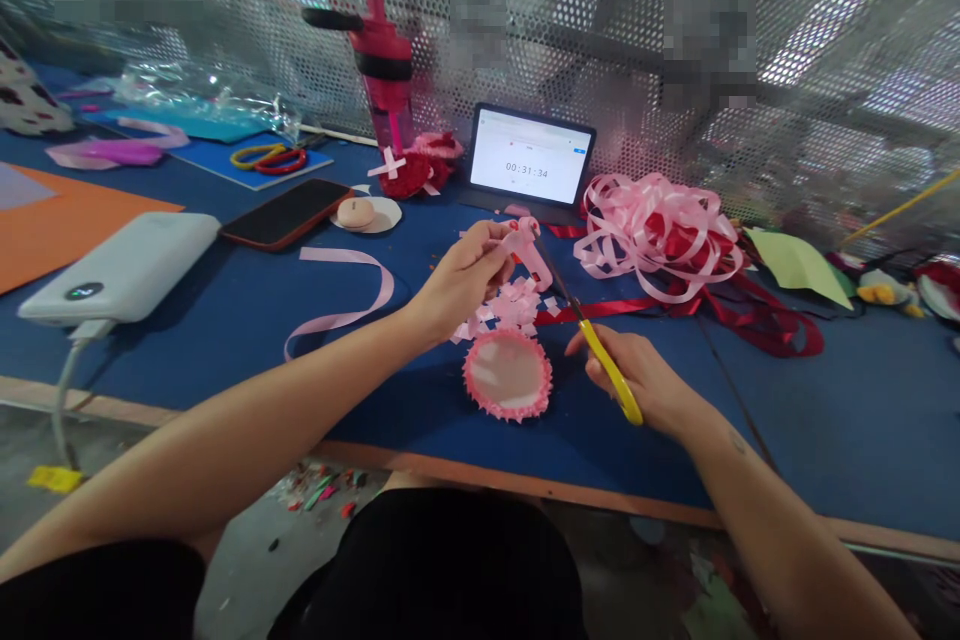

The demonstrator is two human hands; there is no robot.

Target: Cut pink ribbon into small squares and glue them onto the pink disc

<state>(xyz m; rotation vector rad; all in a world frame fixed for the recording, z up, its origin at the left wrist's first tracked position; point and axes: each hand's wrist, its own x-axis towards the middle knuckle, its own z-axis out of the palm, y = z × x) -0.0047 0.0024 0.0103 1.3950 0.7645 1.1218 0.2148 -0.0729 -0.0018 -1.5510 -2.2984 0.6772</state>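
Note:
My left hand (474, 272) pinches a pink ribbon (537, 266), which curls down beyond the fingers. In my right hand (637, 375) are yellow-handled scissors (611, 375), their dark blades pointing up and left to the ribbon. Whether the blades are parted, I cannot tell. Below the hands lies an oval piece (510, 375) with a pale middle and a frilled pink border. Small cut pink ribbon squares (514, 305) are heaped just behind it, partly hidden by my left hand.
A tablet (531, 158) showing a timer stands behind the hands. Tangled pink ribbon (660, 230) and red ribbon (772, 325) lie to the right. At left are a phone (289, 213), a white power bank (124, 265) and red-and-yellow scissors (268, 159). A pink bottle (384, 70) stands near the mesh.

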